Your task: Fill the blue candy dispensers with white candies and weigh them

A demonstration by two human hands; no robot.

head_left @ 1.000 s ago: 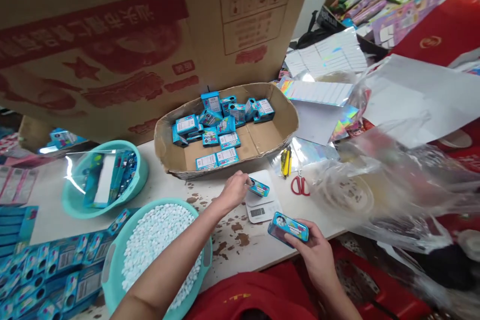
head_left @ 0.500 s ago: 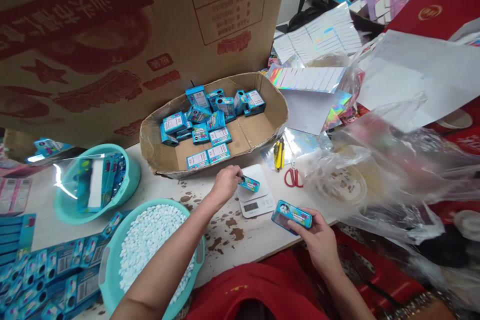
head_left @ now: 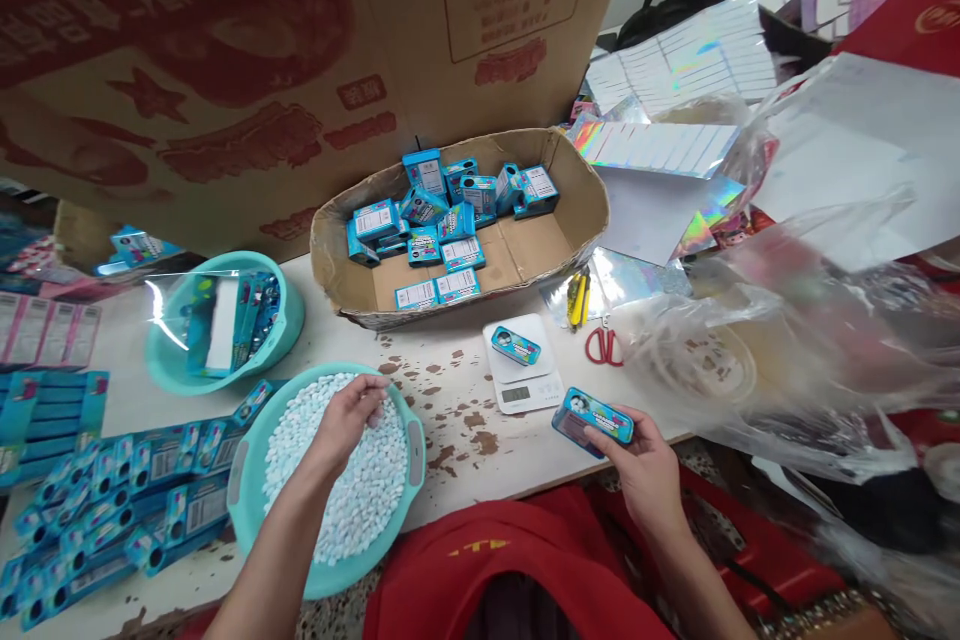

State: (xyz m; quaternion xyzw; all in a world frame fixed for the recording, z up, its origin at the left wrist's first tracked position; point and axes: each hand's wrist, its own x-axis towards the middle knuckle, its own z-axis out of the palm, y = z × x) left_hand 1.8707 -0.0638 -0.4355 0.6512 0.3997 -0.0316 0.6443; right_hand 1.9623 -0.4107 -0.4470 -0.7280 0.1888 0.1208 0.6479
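Note:
My left hand [head_left: 352, 417] is over the turquoise basin of white candies [head_left: 360, 490], its fingers bent and drawn together; whatever is between them is too small to make out. A blue tin [head_left: 516, 345] lies on the white scale [head_left: 523, 375]. To the right of the scale, my right hand [head_left: 637, 450] holds a blue box with a tin on it [head_left: 596, 417], thumb on the near side. Behind the scale stands a cut-down cardboard tray [head_left: 525, 288] with several blue boxes [head_left: 424, 245].
Red scissors [head_left: 602, 344] and yellow cutters [head_left: 577, 300] lie behind the scale. A second turquoise basin [head_left: 289, 320] and flat blue cartons [head_left: 165, 470] are at the left. Plastic bags [head_left: 795, 370] spread at the right; a large carton [head_left: 247, 70] stands behind.
My left hand has let go of the tin on the scale and moved left to above the candies. My right hand still holds the box. The view has shifted a little.

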